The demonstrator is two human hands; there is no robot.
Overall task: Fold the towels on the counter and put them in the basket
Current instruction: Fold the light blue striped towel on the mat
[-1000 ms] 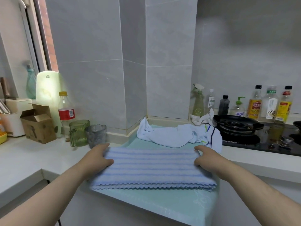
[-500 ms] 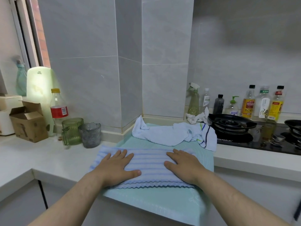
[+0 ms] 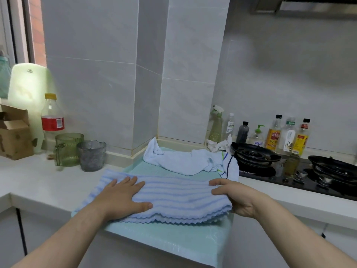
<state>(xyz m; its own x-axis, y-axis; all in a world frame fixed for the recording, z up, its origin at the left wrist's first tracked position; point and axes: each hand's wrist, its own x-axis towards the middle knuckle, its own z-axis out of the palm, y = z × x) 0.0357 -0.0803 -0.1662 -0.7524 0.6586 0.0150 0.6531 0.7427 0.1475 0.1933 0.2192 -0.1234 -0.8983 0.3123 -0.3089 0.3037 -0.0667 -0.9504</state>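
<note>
White kitchen counter is carrying a green mat | blue striped towel is lying folded on it | we are pressing it with left hand flat, fingers spread | right hand is gripping its right end

A pale blue towel with darker blue stripes lies on a mint-green cloth; behind it, a white towel bears green and navy stripes.

Cardboard box partly off left edge
</note>
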